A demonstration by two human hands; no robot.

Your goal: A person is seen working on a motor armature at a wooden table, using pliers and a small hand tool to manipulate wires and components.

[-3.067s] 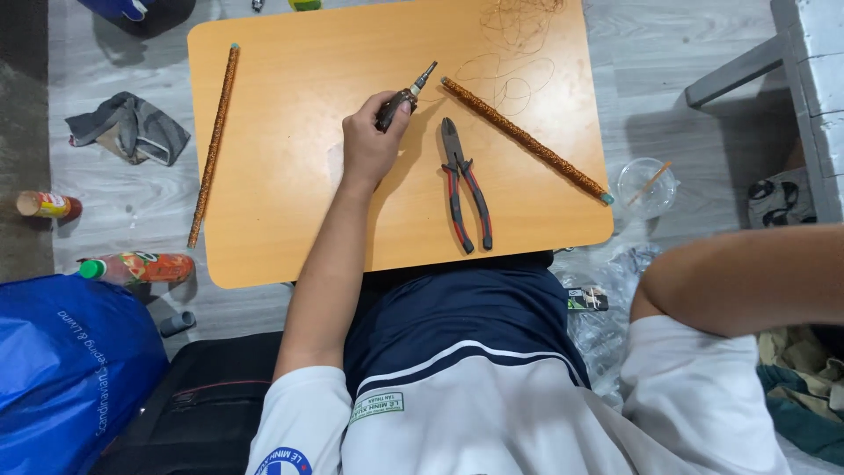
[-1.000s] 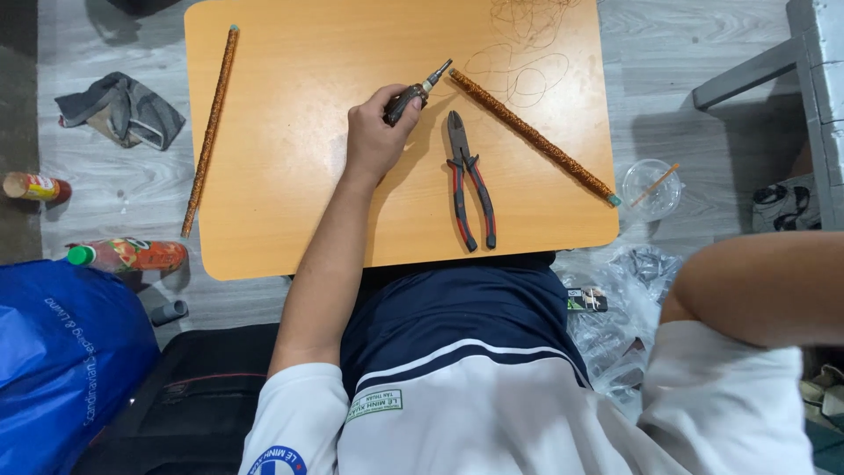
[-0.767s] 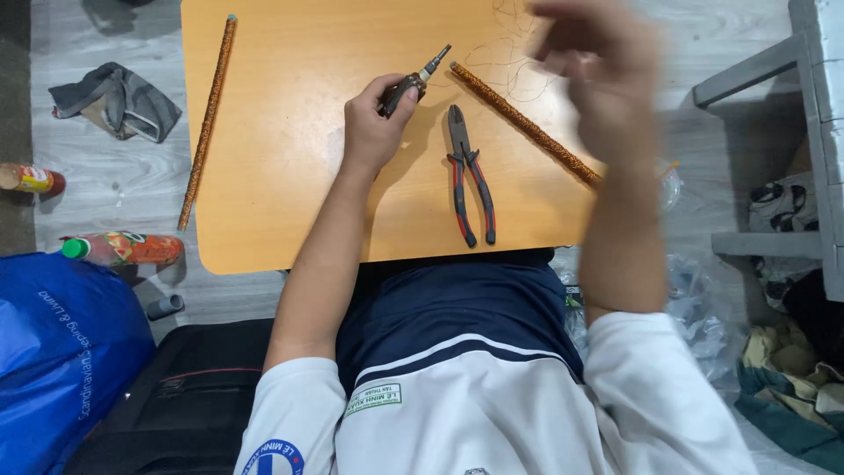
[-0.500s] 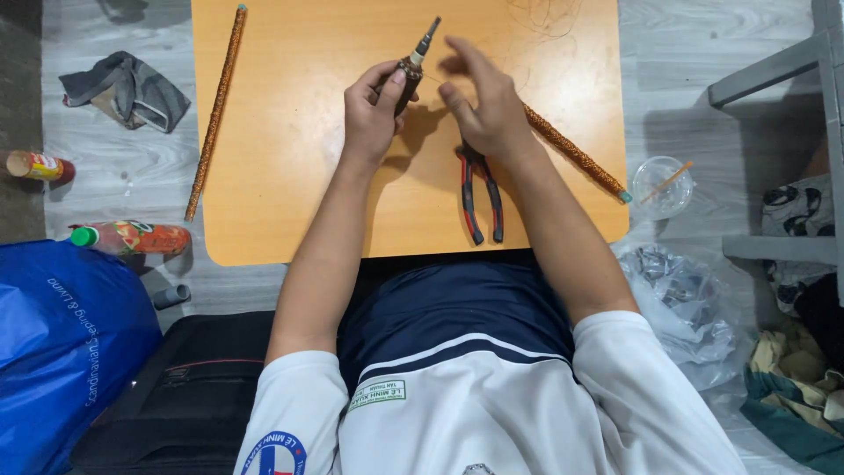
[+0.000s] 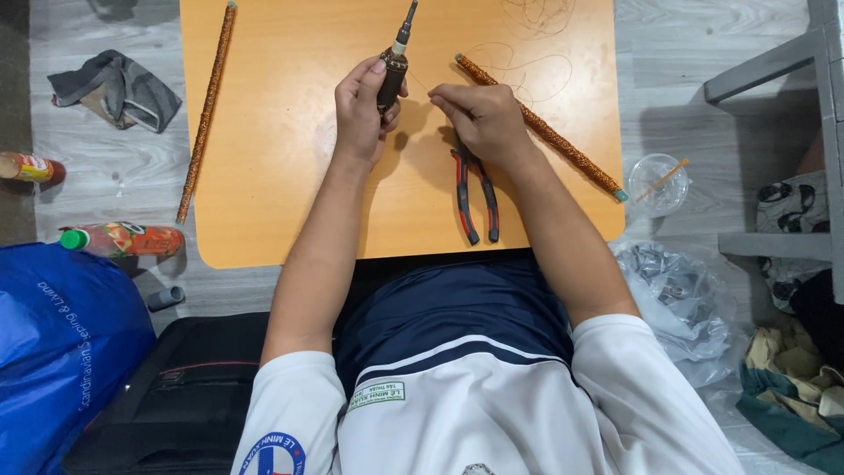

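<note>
change: right hand (image 5: 479, 119) was off the table a second ago, now in over the orange table (image 5: 264, 176) and close beside the left hand (image 5: 362, 110); motor rotor (image 5: 393, 75) now lifted more upright, shaft pointing away from the person
meaning: looks like both hands now work the rotor and its wire together, a judgement only
left hand: fingers wrapped round the dark rotor body, firm grip
right hand: fingertips pinched together on what seems a thin wire (image 5: 519, 66) running toward the rotor; strand too fine to be sure of
rotor place: above table centre, just left of the right hand
pliers (image 5: 475, 198): flat on table, red-and-black rubbery handles, head hidden under the right hand
right rod (image 5: 541, 127): long, thin, copper-brown glittery wrap, pale blue end cap, diagonal, passes behind the right hand
left rod (image 5: 205, 110): same texture, near table's left edge, well apart from hands
table: smooth orange laminate, rounded corners
off table: grey rag (image 5: 119, 88) left; clear plastic cup (image 5: 658, 183) right; bottle (image 5: 123, 239) below-left, lying down; blue bag (image 5: 61, 352) below-left
</note>
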